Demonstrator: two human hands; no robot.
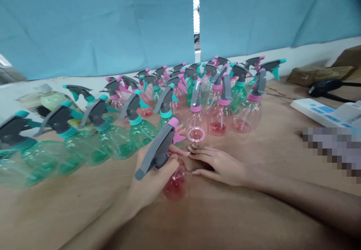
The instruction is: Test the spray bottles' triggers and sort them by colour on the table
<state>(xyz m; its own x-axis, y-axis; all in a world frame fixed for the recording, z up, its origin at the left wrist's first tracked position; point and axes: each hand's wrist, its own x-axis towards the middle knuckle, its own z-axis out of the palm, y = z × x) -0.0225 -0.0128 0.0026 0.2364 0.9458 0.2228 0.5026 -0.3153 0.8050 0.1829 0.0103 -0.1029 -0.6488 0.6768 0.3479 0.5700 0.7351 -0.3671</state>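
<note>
In the middle of the head view, a pink spray bottle [177,186] leans, its grey trigger head [158,146] pointing up and away from me. My left hand [152,184] is wrapped round its neck, just under the trigger head. To the right of the bottle lies my right hand [224,166], low over the table, fingers stretched toward the bottle and apart. Nothing shows in it; whether its fingertips touch the bottle I cannot tell. Just beyond my hands stands another pink spray bottle [196,124].
Green spray bottles [114,141] stand in a row on the left. Several pink and green ones crowd the back of the wooden table [242,216]. At the right are a white power strip [321,112], a black object [328,88] and brown packages [313,74]. Blue sheeting [113,24] hangs behind.
</note>
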